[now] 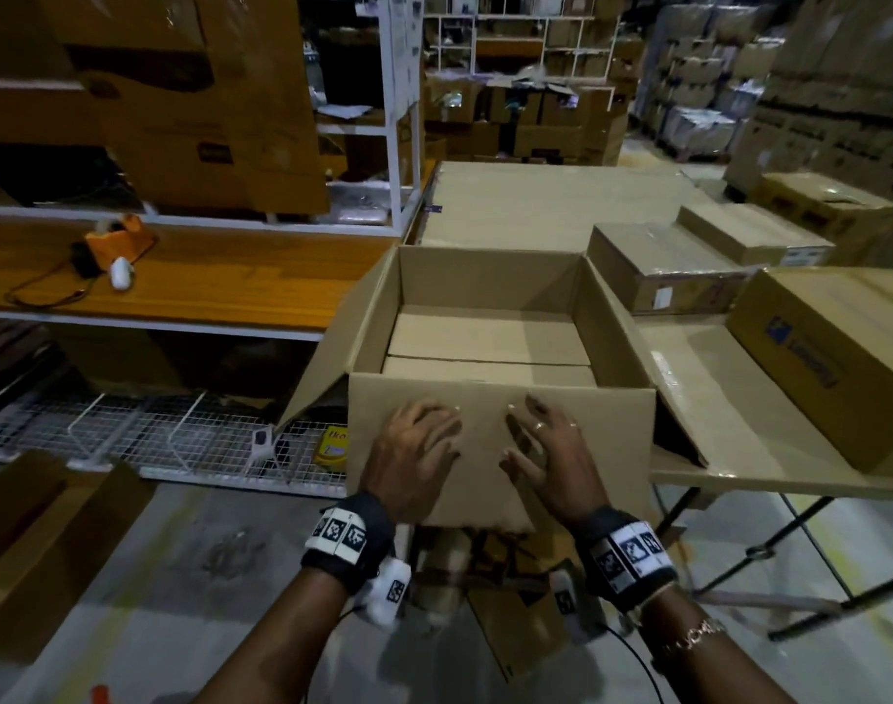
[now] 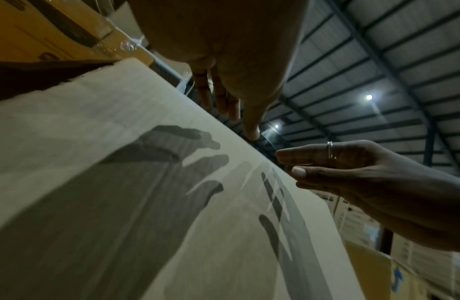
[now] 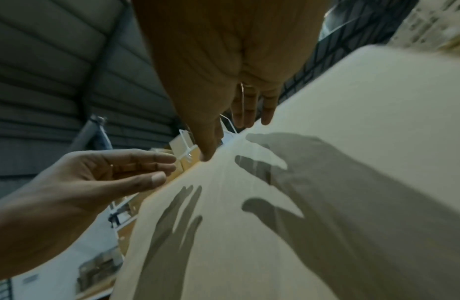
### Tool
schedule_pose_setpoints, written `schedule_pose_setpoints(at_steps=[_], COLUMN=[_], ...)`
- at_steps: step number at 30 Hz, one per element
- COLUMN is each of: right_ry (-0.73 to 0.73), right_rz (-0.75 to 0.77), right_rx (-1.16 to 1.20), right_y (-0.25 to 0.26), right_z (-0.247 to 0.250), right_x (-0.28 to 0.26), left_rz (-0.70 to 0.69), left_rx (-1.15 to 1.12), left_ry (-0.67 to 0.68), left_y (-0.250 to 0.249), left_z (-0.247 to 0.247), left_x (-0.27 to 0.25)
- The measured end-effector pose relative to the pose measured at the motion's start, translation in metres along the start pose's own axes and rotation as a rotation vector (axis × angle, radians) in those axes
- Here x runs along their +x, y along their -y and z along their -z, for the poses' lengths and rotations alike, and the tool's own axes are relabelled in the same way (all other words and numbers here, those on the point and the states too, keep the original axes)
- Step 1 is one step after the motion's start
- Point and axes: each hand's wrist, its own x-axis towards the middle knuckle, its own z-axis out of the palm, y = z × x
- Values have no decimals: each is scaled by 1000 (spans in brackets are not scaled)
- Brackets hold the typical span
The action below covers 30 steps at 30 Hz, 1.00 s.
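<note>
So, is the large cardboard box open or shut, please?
Open: the box has its near flap and left flap folded outward, and its floor shows.

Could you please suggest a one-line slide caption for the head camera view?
Left hand and right hand, fingers straight, spread over the near flap of an open cardboard box in a warehouse.

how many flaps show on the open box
3: left flap angled outward, near flap beneath left hand and right hand, right flap folded out; far flap may be hidden.
</note>
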Motion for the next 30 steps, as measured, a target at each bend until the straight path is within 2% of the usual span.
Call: schedule_pose_setpoints(at_steps=[2,4,9,12,18,22,25,30], right_ry=[-39,-45,49,94,72,14,28,37], right_rz=[38,52,64,100,192,202,217,165], right_rx=[24,52,159,165,100,53,71,56], right_y=[10,16,16,17,12,9,7,-33], right_z=[2,0,-19,-24,-40,-50,-40,-9], right_x=[35,66,112,118,123,120,113,94], left_rz=[75,126,275,233,187,200,179,157], left_rx=[9,40,65,63,86,84,129,93], left_ry=[-53,-36,199,233,46,3,48,236], left_y=[10,25,53,59,68,73,64,35], left_z=[9,11,13,15,-1,-8,-6,-33], left_x=[26,47,71,70,67,63,61,77])
